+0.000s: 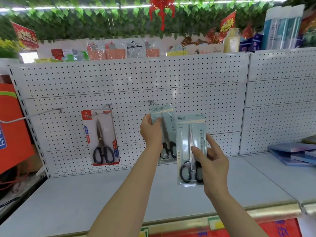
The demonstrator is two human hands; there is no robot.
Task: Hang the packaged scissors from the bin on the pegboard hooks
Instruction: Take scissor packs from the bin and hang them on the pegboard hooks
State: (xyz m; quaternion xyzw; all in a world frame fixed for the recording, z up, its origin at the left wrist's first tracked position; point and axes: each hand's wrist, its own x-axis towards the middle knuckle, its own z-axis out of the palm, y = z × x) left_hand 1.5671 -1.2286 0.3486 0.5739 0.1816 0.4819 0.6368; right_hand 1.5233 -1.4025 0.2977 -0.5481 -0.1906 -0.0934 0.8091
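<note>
Right hand (209, 161), nearest the camera, grips a pale blue scissors pack (191, 147) by its right edge, thumb on the face, fingers behind; the pack is upright, clear of the pegboard (130, 77) and above the shelf (85, 199).

Left hand (151, 132) is closed on the top left corner of a second blue pack (166, 132), held up at the middle hook (151, 102). Whether the pack's hang hole is already over the hook cannot be told.

Judgement: hanging is in hand. Next move calls for seating this pack on the hook, then presenting the right-hand pack.

Red-carded pack (102, 137) hangs on a hook nearer the pegboard's left edge; the leftmost hook (41, 113) is bare.

No bin is in view; its contents cannot be reported.
</note>
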